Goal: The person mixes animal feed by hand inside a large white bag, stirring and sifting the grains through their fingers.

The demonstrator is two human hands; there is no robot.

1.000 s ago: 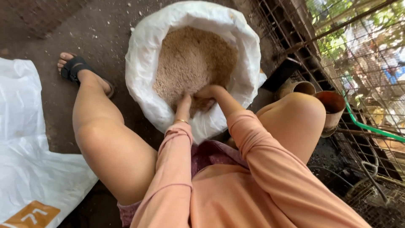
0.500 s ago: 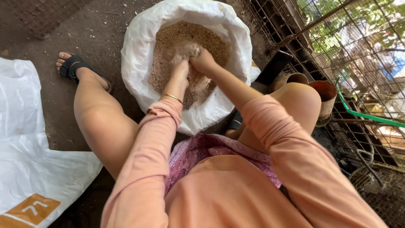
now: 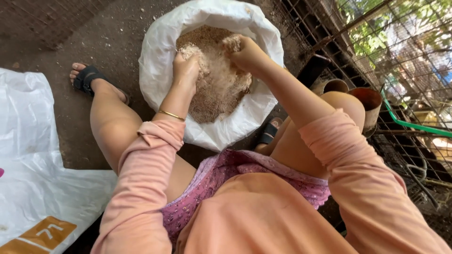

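An open white sack [image 3: 160,51] stands on the ground between my knees, filled with brown powdery feed [image 3: 207,106]. My left hand [image 3: 187,68] is raised over the sack, fingers closed round a clump of the feed. My right hand [image 3: 245,51] is lifted beside it, also gripping a handful, and loose feed spills down between the two hands. A thin gold bangle sits on my left wrist.
A flat white plastic sack [image 3: 33,188] lies on the dirt at the left. A wire cage wall [image 3: 376,61] runs along the right, with two rusty cans [image 3: 365,101] and a green pipe [image 3: 405,124] beside it. My sandalled left foot [image 3: 87,77] rests near the sack.
Both hands have risen out of the feed, lifting handfuls that now crumble and fall back into the sack. The view has shifted slightly closer.
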